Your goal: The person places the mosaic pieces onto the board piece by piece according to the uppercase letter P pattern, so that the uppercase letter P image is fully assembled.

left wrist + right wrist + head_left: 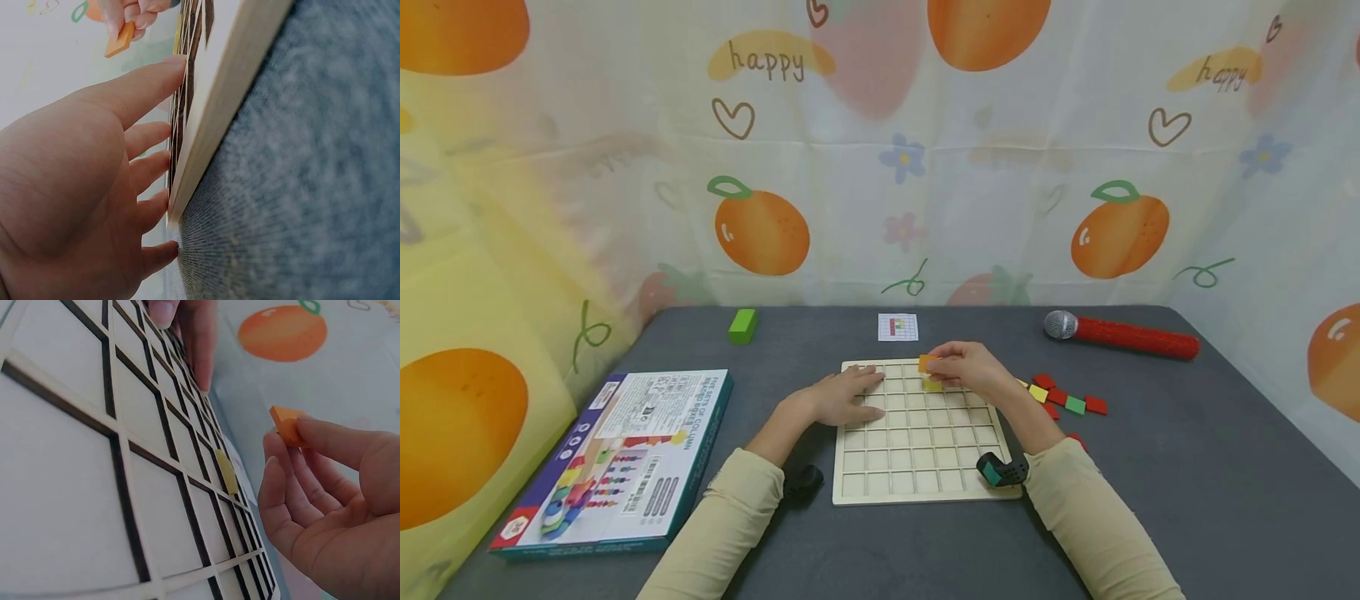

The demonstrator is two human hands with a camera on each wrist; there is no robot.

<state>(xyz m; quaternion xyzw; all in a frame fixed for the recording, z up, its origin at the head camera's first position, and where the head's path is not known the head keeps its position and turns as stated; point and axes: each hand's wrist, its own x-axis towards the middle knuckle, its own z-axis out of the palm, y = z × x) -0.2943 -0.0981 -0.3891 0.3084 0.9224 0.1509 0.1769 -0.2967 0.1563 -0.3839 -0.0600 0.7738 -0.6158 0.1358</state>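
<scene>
A pale wooden grid board [901, 462] lies flat on the table, divided into small square cells. My left hand [842, 395] rests on its left edge with fingers spread, the fingertips at the grid in the left wrist view. Between thumb and fingers my right hand [967, 368] pinches an orange square tile [287, 425], held above the far part of the board. A yellow tile [226, 472] sits in one cell, just below the orange one in the head view. To the right of the board lie loose tiles, among them a green tile [1074, 405] and a red tile [1096, 405].
Behind the board lies a small card [898, 327] printed with a coloured grid. A green block [742, 326] is at the back left, a red microphone [1131, 337] at the back right. A flat printed box [625, 458] lies at the left; a patterned curtain [842, 217] hangs behind the table.
</scene>
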